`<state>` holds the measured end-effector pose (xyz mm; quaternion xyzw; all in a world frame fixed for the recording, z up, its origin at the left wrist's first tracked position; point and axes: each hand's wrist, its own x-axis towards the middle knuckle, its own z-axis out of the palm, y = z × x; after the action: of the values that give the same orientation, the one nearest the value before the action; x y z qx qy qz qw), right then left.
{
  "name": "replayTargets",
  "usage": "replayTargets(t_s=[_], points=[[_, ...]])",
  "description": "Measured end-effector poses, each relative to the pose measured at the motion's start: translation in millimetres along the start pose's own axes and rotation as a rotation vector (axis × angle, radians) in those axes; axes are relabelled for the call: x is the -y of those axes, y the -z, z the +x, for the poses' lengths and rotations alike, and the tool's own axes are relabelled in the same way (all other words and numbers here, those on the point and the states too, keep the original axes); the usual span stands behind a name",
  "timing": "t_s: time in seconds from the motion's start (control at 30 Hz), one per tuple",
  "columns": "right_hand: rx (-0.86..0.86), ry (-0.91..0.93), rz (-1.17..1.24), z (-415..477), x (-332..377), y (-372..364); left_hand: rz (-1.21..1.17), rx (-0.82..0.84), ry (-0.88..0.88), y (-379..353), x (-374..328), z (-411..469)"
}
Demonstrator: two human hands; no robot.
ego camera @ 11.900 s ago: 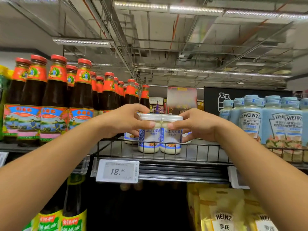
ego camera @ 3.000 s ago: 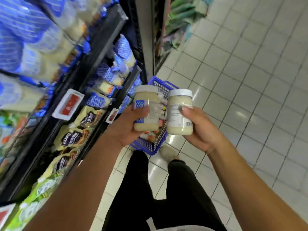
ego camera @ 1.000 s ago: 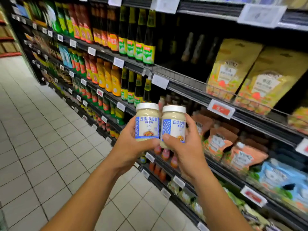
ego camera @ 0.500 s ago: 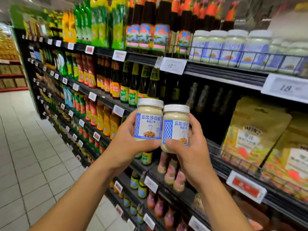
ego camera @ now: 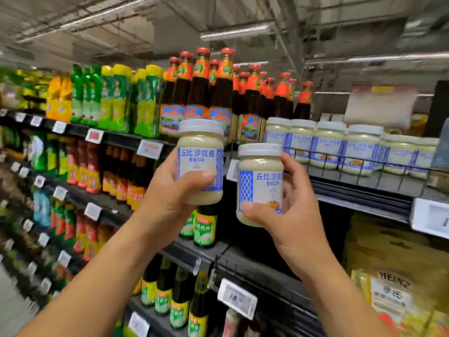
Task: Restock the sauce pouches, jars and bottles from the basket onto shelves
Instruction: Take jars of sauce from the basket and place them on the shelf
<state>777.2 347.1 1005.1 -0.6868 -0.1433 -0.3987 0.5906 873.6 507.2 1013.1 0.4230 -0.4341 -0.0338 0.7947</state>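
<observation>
**Two jars held before the wire-railed shelf (ego camera: 364, 186)**

Along that shelf, stocked jars (ego camera: 328, 147) in a row; at its left end, dark sauce bottles (ego camera: 201, 93). In front of it, left hand (ego camera: 167, 198) curled round the left jar (ego camera: 200, 164), right hand (ego camera: 291, 215) round the right jar (ego camera: 260, 186), slightly lower, not touching.

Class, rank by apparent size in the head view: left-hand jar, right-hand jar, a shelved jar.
Largest, tied: left-hand jar and right-hand jar look alike.
Then: shelved jar, smaller-looking, but farther from the camera, so real size is unsure.
</observation>
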Motion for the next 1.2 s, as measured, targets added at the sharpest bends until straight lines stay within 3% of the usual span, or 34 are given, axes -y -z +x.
replayTargets(t_s=[0.27, 0.57, 0.93, 1.2], points=[[-0.233, 0.067, -0.181, 69, 21, -15, -0.029, 0.219, -0.02, 12, -7, 100], [-0.398, 0.01, -0.423, 135, 46, 15, 0.029, 0.389, 0.112, -20, -4, 188], [-0.222, -0.382, -1.021, 173, 40, 56, 0.548, 0.516, 0.233, -22, 36, 232], [-0.109, -0.514, -1.383, 178, 25, 51, 0.605, 0.541, 0.283, -8, 50, 237]])
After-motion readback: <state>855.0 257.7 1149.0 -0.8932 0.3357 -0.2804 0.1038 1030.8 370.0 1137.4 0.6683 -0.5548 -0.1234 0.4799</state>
